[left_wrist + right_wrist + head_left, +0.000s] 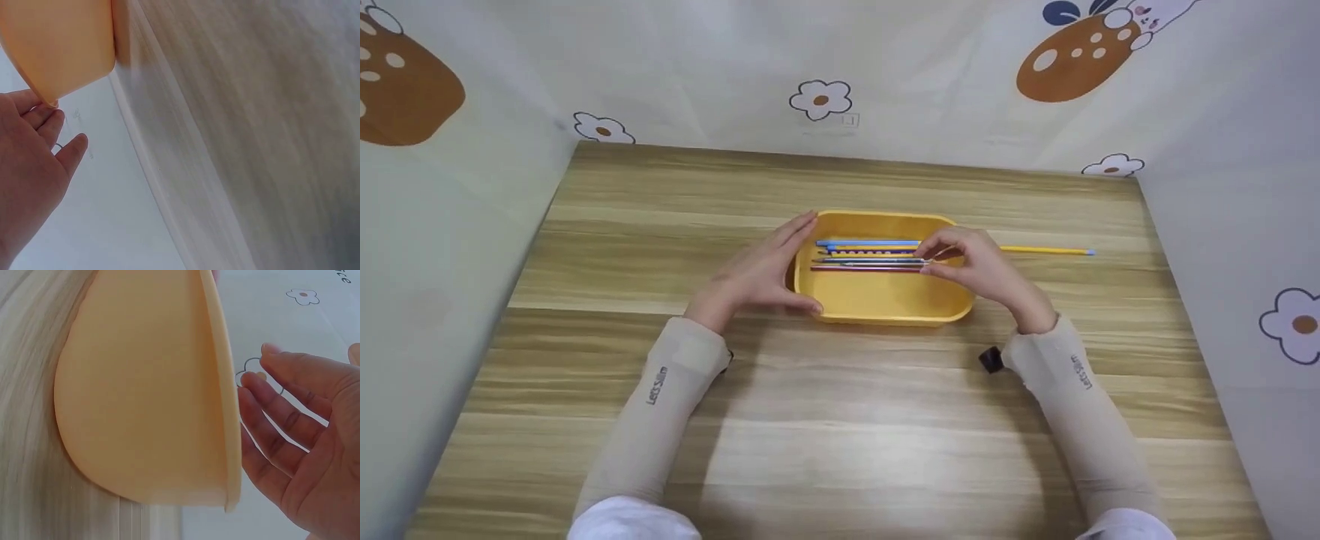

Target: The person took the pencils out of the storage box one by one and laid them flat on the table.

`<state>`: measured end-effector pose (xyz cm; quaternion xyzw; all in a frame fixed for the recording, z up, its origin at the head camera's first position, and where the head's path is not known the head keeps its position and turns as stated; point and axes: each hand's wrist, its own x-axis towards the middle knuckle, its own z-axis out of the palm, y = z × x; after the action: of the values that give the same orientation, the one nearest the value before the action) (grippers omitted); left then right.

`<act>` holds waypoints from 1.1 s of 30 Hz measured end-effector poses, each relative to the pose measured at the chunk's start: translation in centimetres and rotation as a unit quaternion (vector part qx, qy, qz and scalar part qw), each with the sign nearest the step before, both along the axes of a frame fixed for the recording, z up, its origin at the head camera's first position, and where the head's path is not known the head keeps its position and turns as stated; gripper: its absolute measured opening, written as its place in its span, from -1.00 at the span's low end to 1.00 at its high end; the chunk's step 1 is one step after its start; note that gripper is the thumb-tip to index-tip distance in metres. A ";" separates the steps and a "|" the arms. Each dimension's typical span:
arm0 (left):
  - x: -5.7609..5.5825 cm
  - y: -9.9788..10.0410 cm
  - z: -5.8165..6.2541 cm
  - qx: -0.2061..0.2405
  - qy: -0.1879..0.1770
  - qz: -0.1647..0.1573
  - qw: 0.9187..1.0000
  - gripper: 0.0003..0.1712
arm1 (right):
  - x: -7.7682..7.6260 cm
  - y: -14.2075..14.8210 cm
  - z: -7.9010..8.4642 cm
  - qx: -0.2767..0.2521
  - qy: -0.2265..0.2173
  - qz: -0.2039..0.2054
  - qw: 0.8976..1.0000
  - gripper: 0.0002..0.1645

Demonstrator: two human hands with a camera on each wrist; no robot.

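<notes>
A yellow plastic bin stands on the table, with several pencils lying side by side along it, blue, yellow, silver and dark red among them. My left hand holds the bin's left end, fingers along the back corner and thumb over the front corner. In the left wrist view, fingers of the left hand touch the bin's rim. Inside the right end, thumb and forefinger of my right hand pinch at a silver pencil. The right wrist view shows the right hand beside the rim, its fingertips partly hidden.
A yellow pencil with a blue end lies to the right of the bin, partly behind the right hand. Pale printed sheeting stands around the back and sides of the wooden table. A black wrist device sits by the right cuff.
</notes>
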<state>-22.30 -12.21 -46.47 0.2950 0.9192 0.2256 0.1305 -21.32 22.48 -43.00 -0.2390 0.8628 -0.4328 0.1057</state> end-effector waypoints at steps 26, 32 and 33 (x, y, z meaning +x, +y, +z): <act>0.0 -0.3 -0.2 0.010 0.020 -0.013 1.000 0.59 | -1.0 -3.3 -1.0 0.052 0.020 0.035 0.998 -0.77; 0.1 -0.3 -0.1 0.015 0.011 -0.007 1.000 0.57 | -1.4 -3.4 -1.4 0.090 0.015 0.049 0.995 -0.74; 0.1 -0.2 -0.1 0.016 0.010 -0.007 1.000 0.57 | -1.4 -3.4 -1.4 0.099 0.017 0.051 0.994 -0.74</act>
<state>-22.18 -12.46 -46.59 0.3059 0.9148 0.2360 0.1180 -22.75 19.11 -44.44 -0.2782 0.8898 -0.3349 0.1366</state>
